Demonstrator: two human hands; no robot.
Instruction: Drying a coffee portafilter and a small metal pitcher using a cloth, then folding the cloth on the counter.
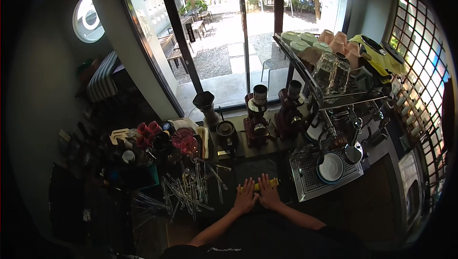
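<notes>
My left hand (245, 197) and my right hand (268, 193) lie side by side at the counter's front, thumbs nearly meeting. Both have their fingers stretched forward, pressed flat over a yellow cloth (275, 181). Most of the cloth is hidden beneath the palms and fingers; bits of it show at the sides. Beyond my fingertips is a dark mat (257, 167). Left of my left hand, many clear thin sticks or wrapped straws (188, 193) lie in a loose heap. To the right of my right hand stands the espresso machine's metal drip tray (305, 182).
A white bowl-like cup (331, 167) sits on the drip tray. Coffee grinders (257, 120) line the back below the glass doors. Glasses (327, 70) and stacked cups (338, 42) top the machine. A pink glass dish (184, 139) and red cups (149, 130) stand left.
</notes>
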